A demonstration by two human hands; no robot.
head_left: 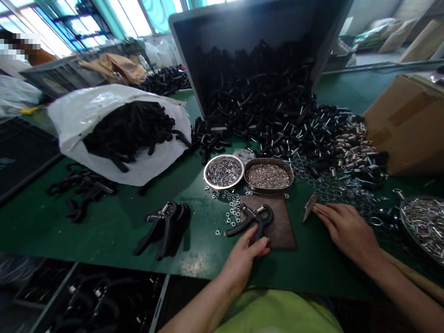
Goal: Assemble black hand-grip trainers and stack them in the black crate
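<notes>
On the left of the green-topped bench (pixel 114 236), two black, metal-sprung hand grips (pixel 165 237) stand side by side, apparently assembled. Next comes a shiny round metal bowl (pixel 224 188) of small silvery parts, with loose silver ring-shaped nuts (pixel 233 221) scattered just below it. The left hand (pixel 244 252) has its fingers and thumb grasping the lower handle of a black plastic hand grip with a metal coil spring (pixel 265 223), which lies on a flat brown square plate (pixel 282 231), below an oval metal tin (pixel 268 189) of tiny parts. Farther right, the right hand (pixel 352 233) has its fingers wrapped around a wooden-handled metal hammer (pixel 310 206), its head beside the plate, touching nothing on it. The step in hand looks like setting the piece for a tap; the next move would call for keeping it steady and striking its joint squarely, clear of the left fingers.
</notes>
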